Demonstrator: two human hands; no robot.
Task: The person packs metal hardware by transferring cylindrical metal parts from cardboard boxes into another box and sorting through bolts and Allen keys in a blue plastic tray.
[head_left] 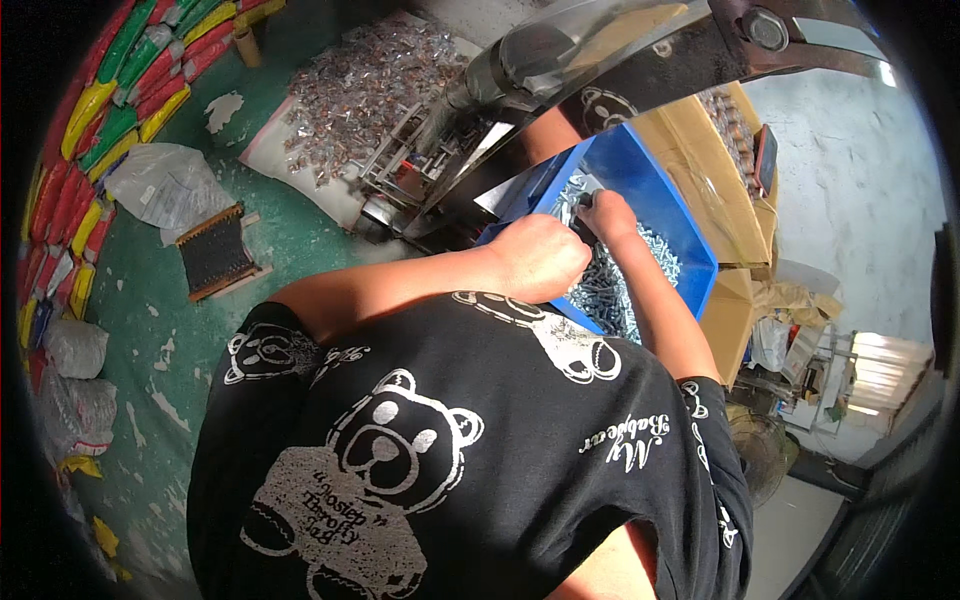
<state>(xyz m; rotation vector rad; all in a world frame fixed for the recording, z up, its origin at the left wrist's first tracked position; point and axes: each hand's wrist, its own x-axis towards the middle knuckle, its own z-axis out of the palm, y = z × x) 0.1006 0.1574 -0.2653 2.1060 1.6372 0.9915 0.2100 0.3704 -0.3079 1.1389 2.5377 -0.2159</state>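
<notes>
A blue plastic bin (693, 262) stands before me, tilted in the picture, with many small silvery screws or similar metal parts (606, 295) inside. My left hand (545, 260) is curled into a fist at the bin's near left side; what it holds, if anything, is hidden. Over the metal parts, my right hand (610, 218) has its fingers drawn together. Beside its fingertips is something small and dark, too unclear to name. The two hands are close together but apart.
A machine (400, 175) with a large curved cover (540, 60) rises left of and beyond the bin. Behind it lies a heap of small bagged parts (365, 90). Cardboard boxes (690, 150) stand right, colourful packages (95, 105) far left, a fan (762, 455) lower right.
</notes>
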